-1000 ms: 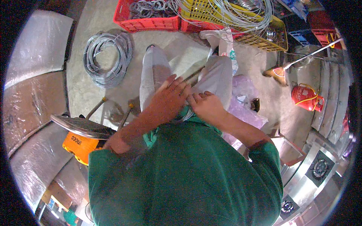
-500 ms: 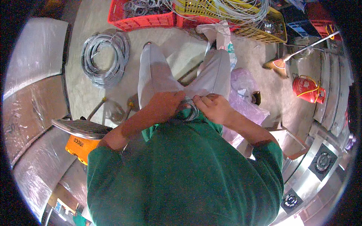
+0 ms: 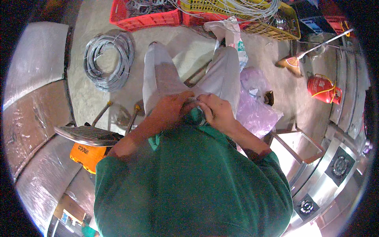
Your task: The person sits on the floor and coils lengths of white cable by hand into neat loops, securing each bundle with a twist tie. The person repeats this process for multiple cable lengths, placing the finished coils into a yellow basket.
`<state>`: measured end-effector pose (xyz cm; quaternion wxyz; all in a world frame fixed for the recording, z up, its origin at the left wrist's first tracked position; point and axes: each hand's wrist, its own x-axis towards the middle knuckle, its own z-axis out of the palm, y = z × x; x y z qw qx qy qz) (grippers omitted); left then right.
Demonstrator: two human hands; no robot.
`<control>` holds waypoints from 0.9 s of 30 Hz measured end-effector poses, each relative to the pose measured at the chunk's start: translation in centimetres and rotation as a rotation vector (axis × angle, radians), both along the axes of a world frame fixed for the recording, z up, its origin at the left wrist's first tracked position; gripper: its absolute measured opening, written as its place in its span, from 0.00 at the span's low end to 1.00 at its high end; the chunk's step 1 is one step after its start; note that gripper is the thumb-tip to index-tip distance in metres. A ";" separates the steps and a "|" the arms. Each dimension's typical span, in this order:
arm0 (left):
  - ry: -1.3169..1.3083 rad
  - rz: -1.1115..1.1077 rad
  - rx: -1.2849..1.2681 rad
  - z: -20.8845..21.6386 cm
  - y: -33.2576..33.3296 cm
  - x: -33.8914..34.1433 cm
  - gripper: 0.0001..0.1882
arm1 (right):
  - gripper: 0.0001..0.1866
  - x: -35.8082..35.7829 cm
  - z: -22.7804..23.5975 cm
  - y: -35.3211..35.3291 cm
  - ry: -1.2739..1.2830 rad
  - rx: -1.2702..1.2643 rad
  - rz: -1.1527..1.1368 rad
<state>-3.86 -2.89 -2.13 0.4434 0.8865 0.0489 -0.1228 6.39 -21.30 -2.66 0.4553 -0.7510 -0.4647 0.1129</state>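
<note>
A small coil of grey wire [image 3: 191, 100] is held in my lap, close against my green shirt, with green cloth showing through its middle. My left hand [image 3: 173, 106] is closed round the left side of the coil, its fingertips mostly hidden. On the other side my right hand [image 3: 217, 110] grips the coil's top right part, thumb and fingers bent together. The hands almost meet at the top of the ring. Much of the coil is covered by my fingers.
A large wire coil [image 3: 108, 61] lies on the floor ahead left. Red [image 3: 146, 20] and yellow crates [image 3: 290, 29] stand at the far side. An orange tool case [image 3: 85, 156] is at my left. Rightward are purple plastic [image 3: 256, 106], a broom [image 3: 293, 65] and a red gas cylinder [image 3: 323, 90].
My right hand has shifted slightly left and up, closer to my left hand, and curled further over the coil. The coil's ring has turned so that its middle shows more.
</note>
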 end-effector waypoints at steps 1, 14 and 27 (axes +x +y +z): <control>0.051 0.032 -0.021 -0.2 -0.2 -0.1 0.18 | 0.16 -0.4 0.1 0.1 0.146 -0.067 -0.082; -0.075 0.436 0.117 -2.0 -3.2 -1.0 0.16 | 0.17 -1.7 -1.9 -1.2 -0.289 -0.139 -0.096; -0.071 0.431 -0.113 -1.0 -0.9 -0.3 0.13 | 0.14 1.0 -1.8 0.5 0.150 -0.129 -0.084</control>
